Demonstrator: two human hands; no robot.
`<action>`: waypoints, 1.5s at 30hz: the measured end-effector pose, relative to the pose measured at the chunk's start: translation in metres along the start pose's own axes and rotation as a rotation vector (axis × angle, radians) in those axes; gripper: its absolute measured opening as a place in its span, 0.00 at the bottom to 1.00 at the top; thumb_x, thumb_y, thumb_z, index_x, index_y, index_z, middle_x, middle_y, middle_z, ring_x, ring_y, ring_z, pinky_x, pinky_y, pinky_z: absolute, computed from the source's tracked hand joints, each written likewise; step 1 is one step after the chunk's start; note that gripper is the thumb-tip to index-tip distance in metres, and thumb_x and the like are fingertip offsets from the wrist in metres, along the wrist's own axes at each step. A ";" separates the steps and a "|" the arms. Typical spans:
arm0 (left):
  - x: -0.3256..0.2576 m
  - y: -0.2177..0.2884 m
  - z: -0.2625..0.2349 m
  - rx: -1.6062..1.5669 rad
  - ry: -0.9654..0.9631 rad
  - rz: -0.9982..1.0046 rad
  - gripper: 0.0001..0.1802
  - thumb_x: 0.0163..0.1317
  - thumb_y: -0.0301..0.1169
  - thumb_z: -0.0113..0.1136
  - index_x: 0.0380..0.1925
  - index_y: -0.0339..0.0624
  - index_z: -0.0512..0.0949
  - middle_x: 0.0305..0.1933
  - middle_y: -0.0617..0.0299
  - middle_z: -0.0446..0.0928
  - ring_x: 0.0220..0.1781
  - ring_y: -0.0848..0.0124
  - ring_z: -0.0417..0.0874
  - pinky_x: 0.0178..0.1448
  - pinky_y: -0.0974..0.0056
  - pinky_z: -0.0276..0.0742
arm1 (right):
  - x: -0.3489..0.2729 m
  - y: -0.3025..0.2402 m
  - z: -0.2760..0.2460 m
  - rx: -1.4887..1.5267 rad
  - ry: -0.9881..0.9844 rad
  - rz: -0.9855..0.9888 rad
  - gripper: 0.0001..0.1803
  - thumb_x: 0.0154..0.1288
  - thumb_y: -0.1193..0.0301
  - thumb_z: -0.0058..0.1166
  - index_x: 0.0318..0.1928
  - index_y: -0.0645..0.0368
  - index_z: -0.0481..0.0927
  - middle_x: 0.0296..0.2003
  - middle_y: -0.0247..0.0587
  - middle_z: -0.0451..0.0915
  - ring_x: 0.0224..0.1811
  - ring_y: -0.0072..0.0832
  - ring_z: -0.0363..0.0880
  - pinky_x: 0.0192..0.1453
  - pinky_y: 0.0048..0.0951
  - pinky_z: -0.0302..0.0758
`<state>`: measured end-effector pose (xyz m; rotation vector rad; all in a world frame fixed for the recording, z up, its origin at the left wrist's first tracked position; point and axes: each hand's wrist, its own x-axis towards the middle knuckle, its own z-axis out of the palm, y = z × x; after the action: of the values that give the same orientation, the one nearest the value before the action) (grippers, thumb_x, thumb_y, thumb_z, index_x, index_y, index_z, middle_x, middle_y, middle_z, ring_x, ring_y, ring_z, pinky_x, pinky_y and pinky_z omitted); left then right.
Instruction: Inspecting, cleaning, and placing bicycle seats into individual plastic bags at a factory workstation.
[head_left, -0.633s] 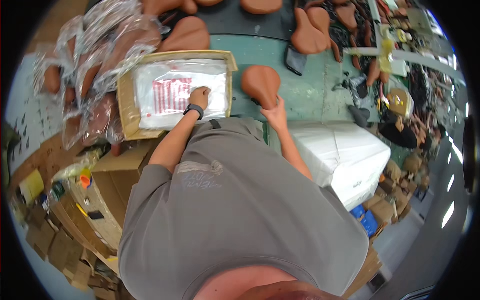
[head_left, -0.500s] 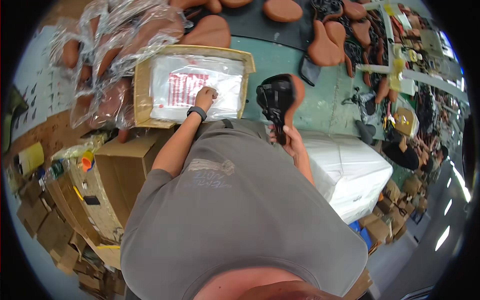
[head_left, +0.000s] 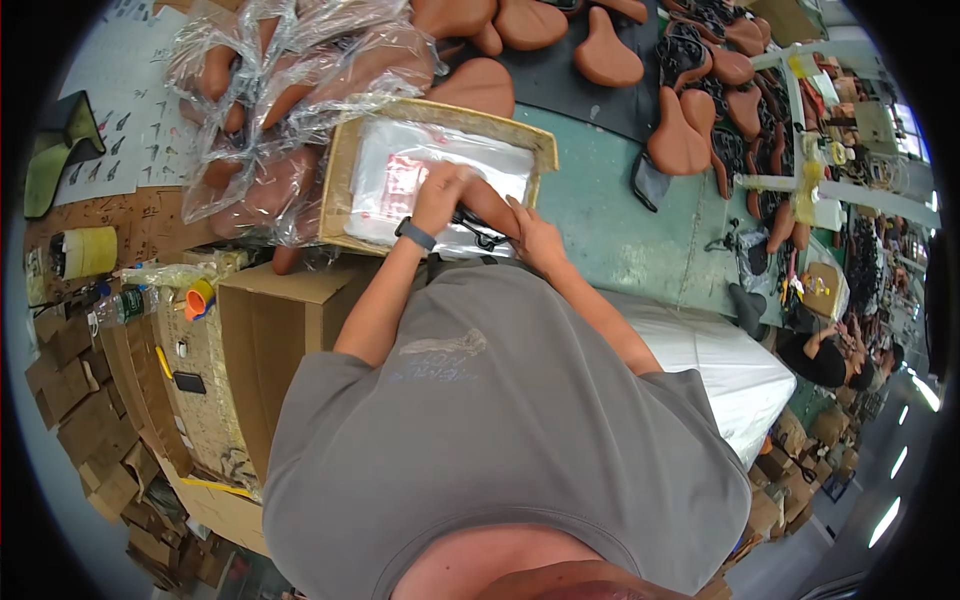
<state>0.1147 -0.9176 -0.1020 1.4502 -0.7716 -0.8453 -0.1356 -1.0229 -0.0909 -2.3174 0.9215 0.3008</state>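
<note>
Shirt (head_left: 500, 420) fabric, grey, fills the near part of the view, with both forearms reaching up from it toward a shallow cardboard box (head_left: 345, 170) on the green table (head_left: 620, 230). A dark watch (head_left: 415, 234) sits on the left wrist. The left hand (head_left: 440, 195) is curled over the stack of clear plastic bags (head_left: 400, 170) that lies inside the box; whether it pinches a bag or only presses on it cannot be told. The right hand (head_left: 535, 240) is closed on a brown bicycle saddle (head_left: 488, 205), held at the box's near edge between the 2 hands, with its dark underside rails showing just below.

To the left of the arms stands an open brown carton (head_left: 260, 340), and beside it an orange tape roll (head_left: 200, 298) and a yellow roll (head_left: 88, 250). To the right lies a white sheet-covered block (head_left: 720, 360).

Beyond the box, bagged saddles (head_left: 270, 120) are heaped at upper left, and bare brown saddles (head_left: 610, 55) lie on a dark mat farther back and along the right side.
</note>
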 end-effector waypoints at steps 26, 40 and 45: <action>0.149 0.136 -0.212 0.488 0.892 -0.151 0.36 0.79 0.49 0.73 0.71 0.28 0.77 0.62 0.50 0.86 0.56 0.60 0.89 0.53 0.56 0.88 | 0.367 0.055 -0.085 0.551 0.086 0.291 0.77 0.54 0.43 0.87 0.88 0.71 0.51 0.73 0.72 0.79 0.76 0.56 0.81 0.80 0.48 0.78; 0.050 -0.038 0.075 0.835 -0.404 -0.090 0.12 0.75 0.41 0.73 0.43 0.46 0.86 0.45 0.53 0.90 0.47 0.48 0.91 0.48 0.47 0.86 | -0.002 0.163 -0.009 1.363 0.110 0.561 0.28 0.71 0.66 0.77 0.67 0.61 0.82 0.51 0.47 0.91 0.43 0.37 0.92 0.46 0.41 0.92; 0.055 -0.098 0.099 0.914 -0.498 -0.233 0.13 0.75 0.42 0.71 0.43 0.45 0.87 0.52 0.51 0.88 0.56 0.46 0.89 0.57 0.44 0.84 | -0.053 0.188 -0.071 -0.358 0.548 0.473 0.65 0.59 0.70 0.84 0.89 0.58 0.52 0.76 0.65 0.72 0.60 0.59 0.88 0.64 0.57 0.86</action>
<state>0.0554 -1.0108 -0.2031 2.1893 -1.5128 -1.1206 -0.3034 -1.1450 -0.1001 -2.5265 1.8249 0.0087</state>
